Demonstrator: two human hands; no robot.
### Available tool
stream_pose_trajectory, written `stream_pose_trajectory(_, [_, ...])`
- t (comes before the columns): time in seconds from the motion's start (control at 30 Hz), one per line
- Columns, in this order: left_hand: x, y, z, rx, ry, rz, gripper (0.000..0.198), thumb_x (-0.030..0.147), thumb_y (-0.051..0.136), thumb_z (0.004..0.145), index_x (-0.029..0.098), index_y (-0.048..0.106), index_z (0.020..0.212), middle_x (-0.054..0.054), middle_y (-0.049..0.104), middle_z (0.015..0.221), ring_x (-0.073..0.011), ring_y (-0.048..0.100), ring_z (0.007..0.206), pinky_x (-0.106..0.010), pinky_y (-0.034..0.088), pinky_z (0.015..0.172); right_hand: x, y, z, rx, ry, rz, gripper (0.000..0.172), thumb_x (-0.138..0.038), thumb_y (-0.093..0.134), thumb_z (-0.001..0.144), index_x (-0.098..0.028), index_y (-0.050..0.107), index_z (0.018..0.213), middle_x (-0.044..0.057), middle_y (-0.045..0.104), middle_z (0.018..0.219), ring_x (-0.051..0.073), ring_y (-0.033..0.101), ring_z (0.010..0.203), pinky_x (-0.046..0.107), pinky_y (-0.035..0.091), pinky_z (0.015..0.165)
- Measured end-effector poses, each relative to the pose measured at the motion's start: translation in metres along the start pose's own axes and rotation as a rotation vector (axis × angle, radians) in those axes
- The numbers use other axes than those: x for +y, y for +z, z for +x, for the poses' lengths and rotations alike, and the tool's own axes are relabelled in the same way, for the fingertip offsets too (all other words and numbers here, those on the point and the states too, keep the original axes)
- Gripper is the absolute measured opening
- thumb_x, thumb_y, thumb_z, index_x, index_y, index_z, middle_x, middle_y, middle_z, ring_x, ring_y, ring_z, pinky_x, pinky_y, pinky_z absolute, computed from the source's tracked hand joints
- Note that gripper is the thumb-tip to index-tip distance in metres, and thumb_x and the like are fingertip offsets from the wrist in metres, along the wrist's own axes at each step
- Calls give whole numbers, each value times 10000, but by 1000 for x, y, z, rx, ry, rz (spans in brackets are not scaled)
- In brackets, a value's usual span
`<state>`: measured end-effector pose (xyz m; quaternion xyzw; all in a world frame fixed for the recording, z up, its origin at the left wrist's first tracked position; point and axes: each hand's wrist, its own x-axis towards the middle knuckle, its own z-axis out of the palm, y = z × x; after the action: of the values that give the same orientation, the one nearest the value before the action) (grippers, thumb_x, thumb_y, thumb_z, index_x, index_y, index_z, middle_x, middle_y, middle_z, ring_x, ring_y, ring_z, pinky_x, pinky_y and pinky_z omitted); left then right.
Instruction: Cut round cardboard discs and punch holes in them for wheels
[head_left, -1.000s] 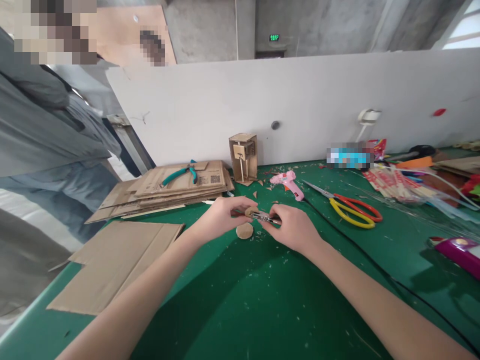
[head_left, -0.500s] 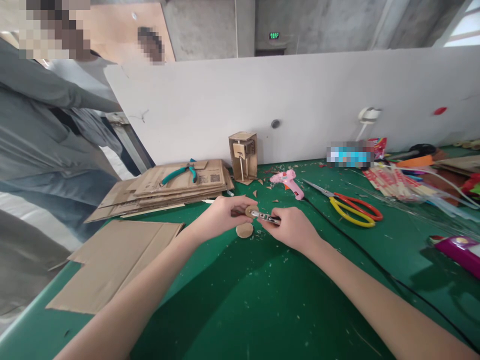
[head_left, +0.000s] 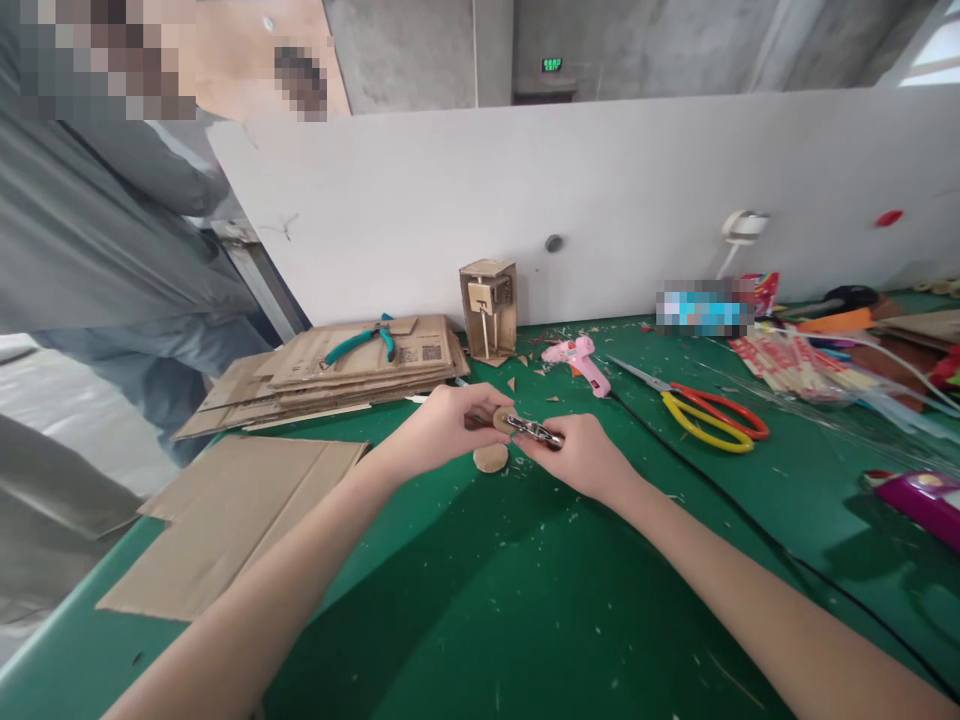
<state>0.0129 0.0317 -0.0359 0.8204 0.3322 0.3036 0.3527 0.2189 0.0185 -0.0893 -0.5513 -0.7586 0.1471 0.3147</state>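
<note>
A small cardboard disc (head_left: 502, 417) is held up just above the tabletop (head_left: 487, 620), over its middle and well in from the left edge, pinched between the thumb and fingers of the left hand (head_left: 450, 430). The right hand (head_left: 577, 448) is closed around a shiny metal tool (head_left: 535, 431), whose end meets the disc or sits right beside it; the contact itself is too small to tell. Over the last second both hands have kept almost the same place, while the tool has turned a little and now slants down toward the right hand; this suggests that it is being worked on the same piece rather than laid aside. A second, loose disc (head_left: 491, 459) lies flat just below the hands, unmoved. Farther out, toward the far edge, are cardboard scraps (head_left: 553, 399), a pink glue gun (head_left: 581, 364) and an upright cardboard box (head_left: 487, 315) close to the white board (head_left: 405, 220). Teal pliers (head_left: 352, 346) rest on a cardboard stack (head_left: 352, 380) at the far left corner, with a flat cardboard sheet (head_left: 225, 530) nearer along the left edge. Scissors (head_left: 705, 415) with red and yellow handles lie toward the right side. Beyond the left edge stands another person in grey (head_left: 105, 230).
</note>
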Motion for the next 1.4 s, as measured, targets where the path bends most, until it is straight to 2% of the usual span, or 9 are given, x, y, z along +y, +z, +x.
stream_pose_trajectory(0.4, [0,-4,0,10,-11,92,330,207,657,764,215,672,1094,-31,742,928,-186,689,804,-319,562,743,1,1,-2,-69,-4,20,469,-521,532,815,-193,447,489,-43,363,437,87,285,419,251,190,399])
stream_pose_trajectory(0.57, [0,-2,0,11,15,64,341,200,645,773,213,652,1114,-32,735,986,-193,691,881,-326,559,799,-1,0,-2,-54,14,-26,492,-545,530,807,-200,411,478,-38,368,428,92,297,420,259,182,416])
stream_pose_trajectory(0.7, [0,4,2,36,-45,-7,428,195,660,759,178,585,1181,-58,727,1012,-194,683,938,-334,551,841,-2,-3,-1,-16,19,-65,521,-570,517,810,-207,365,468,-37,354,415,99,284,428,267,185,430])
stream_pose_trajectory(0.93, [-2,12,5,98,-35,33,241,221,654,764,189,647,1003,-34,722,912,-183,680,873,-318,546,795,5,-2,5,29,-25,-189,560,-599,484,831,-201,439,440,-20,364,407,104,260,410,276,166,429])
stream_pose_trajectory(1.03, [-2,9,4,99,-58,55,373,284,694,737,195,624,1092,-49,712,938,-196,666,887,-338,537,800,6,-1,6,43,-23,-217,546,-573,486,838,-203,436,439,-20,367,411,106,255,410,274,168,437])
stream_pose_trajectory(1.1, [-3,11,5,88,-159,-54,522,352,746,685,176,585,1149,-72,701,946,-209,661,882,-348,539,773,4,-1,6,55,-28,-230,506,-528,502,835,-204,444,450,-15,392,423,110,282,418,271,177,449])
stream_pose_trajectory(1.23, [-6,34,8,119,-393,-497,467,494,694,715,127,609,991,-65,647,779,-176,642,728,-305,540,606,1,-2,4,71,-40,-237,461,-475,503,826,-202,436,460,-1,426,436,118,341,433,269,186,464])
stream_pose_trajectory(1.3, [-7,52,9,196,-365,-536,417,455,731,688,139,628,938,-49,633,781,-152,613,720,-275,522,606,0,-3,3,74,-25,-201,438,-451,512,809,-203,414,461,-1,429,437,121,358,441,266,190,465])
stream_pose_trajectory(1.4, [-8,77,9,309,-245,-449,355,381,787,626,138,629,831,-59,638,857,-155,592,765,-258,492,644,-4,-4,2,59,-9,-79,399,-439,521,791,-202,435,481,1,461,453,125,392,456,253,221,461])
